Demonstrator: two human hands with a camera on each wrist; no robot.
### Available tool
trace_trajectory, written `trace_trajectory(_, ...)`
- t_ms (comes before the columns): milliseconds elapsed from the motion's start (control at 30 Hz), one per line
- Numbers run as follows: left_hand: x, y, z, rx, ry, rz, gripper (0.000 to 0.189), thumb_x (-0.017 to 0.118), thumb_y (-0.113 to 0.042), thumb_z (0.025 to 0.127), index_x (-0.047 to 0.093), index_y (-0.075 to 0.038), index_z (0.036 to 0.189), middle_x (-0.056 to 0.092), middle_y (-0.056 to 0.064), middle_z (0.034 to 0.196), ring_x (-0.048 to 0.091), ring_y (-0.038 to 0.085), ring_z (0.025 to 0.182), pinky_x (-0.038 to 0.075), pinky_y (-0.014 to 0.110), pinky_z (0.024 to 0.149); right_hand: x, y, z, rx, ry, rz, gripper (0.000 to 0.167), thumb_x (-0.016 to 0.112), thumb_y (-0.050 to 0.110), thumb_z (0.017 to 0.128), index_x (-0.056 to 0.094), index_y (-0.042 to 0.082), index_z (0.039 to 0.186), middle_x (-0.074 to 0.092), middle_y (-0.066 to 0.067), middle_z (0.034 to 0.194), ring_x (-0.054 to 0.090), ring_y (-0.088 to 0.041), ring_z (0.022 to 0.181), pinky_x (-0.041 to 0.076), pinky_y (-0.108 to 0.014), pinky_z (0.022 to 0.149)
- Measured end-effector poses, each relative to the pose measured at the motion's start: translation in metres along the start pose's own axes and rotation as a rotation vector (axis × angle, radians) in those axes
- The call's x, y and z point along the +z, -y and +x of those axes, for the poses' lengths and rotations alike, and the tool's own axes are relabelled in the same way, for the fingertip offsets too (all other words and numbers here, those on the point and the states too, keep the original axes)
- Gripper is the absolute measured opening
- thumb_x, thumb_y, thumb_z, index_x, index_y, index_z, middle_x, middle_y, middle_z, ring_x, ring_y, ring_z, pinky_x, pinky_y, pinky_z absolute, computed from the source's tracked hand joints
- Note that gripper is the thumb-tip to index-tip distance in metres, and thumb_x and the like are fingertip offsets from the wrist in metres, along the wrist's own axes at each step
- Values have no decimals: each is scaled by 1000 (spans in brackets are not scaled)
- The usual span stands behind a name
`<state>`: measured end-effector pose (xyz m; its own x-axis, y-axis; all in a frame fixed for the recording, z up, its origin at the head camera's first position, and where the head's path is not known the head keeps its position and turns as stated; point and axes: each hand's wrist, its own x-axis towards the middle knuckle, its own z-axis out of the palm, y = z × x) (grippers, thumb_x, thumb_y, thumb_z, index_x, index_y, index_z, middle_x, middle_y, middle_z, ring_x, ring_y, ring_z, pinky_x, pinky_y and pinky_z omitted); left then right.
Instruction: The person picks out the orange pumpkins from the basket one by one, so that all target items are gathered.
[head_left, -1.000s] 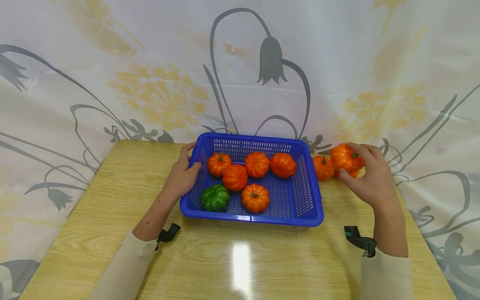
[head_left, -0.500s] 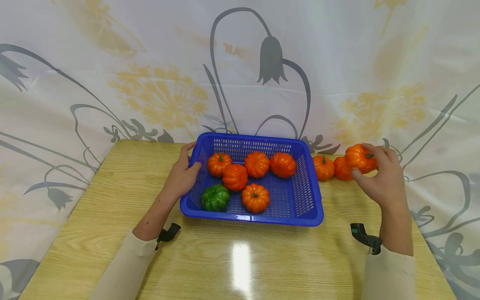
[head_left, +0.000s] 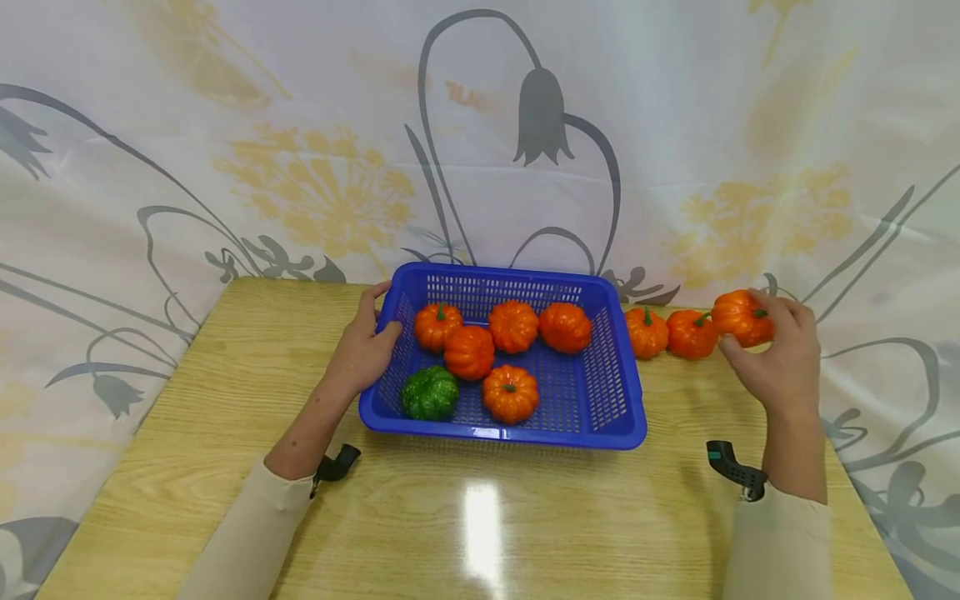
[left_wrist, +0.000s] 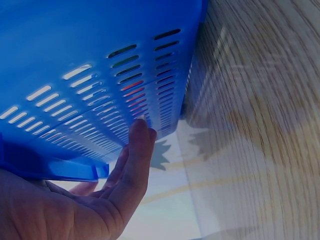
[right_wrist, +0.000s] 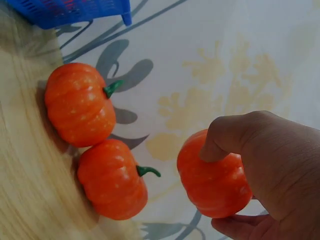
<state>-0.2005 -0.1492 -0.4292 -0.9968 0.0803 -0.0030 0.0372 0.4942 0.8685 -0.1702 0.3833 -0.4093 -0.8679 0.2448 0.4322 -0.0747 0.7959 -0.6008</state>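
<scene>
My left hand (head_left: 360, 348) grips the left rim of a blue plastic basket (head_left: 502, 437). In the left wrist view its fingers (left_wrist: 137, 160) lie along the slotted outer wall, under the rim. Inside the basket are several orange pumpkins, one of them with its stem up near the front (head_left: 510, 394), and a green pumpkin (head_left: 430, 393) in the front left corner. On the right, my right hand (head_left: 783, 358) holds an orange pumpkin (right_wrist: 212, 177) between thumb and fingers. Right wrist view: this pumpkin is apart from two others on the table.
Two orange pumpkins, one by the basket (head_left: 647, 333) and one beside it (head_left: 692, 335), sit in a row along the back of the wooden table (head_left: 585, 525). A flower-printed curtain (head_left: 480, 200) hangs right behind the table.
My right hand has moved right with the pumpkin, which earlier overlapped the second pumpkin of the row and now shows beside it. The left hand and basket have stayed put.
</scene>
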Motion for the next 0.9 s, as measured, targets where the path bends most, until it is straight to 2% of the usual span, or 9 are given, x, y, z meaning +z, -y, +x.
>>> trace_trajectory(267, 0, -1, 0, -3, 2, 2, 65, 47, -21, 108, 23, -22, 169, 63, 20, 129, 72, 38, 94, 56, 42, 75, 4, -12, -2, 60, -50, -13, 64, 68, 8, 86, 58, -2, 148, 43, -32, 148, 44, -52, 133, 38, -62, 115)
trace_trajectory(567, 0, -1, 0, -3, 4, 2, 65, 47, -22, 109, 23, -23, 169, 63, 21, 130, 73, 38, 94, 57, 41, 74, 12, -34, -4, 165, -16, -47, 68, 63, 13, 89, 51, -2, 154, 37, -34, 150, 40, -53, 135, 34, -65, 118)
trace_trajectory(733, 0, 0, 0, 0, 3, 1, 65, 47, -21, 108, 23, -22, 168, 63, 21, 131, 73, 38, 93, 57, 40, 74, 14, -46, -5, 172, -24, -40, 70, 66, 15, 89, 50, -3, 154, 39, -36, 148, 39, -53, 136, 32, -63, 120)
trace_trajectory(900, 0, 0, -1, -4, 1, 1, 65, 47, -22, 108, 24, -22, 168, 63, 21, 131, 72, 37, 94, 56, 40, 75, 15, -55, -5, 226, -20, -36, 79, 70, 16, 91, 38, -6, 159, 40, -36, 154, 39, -53, 142, 28, -57, 125)
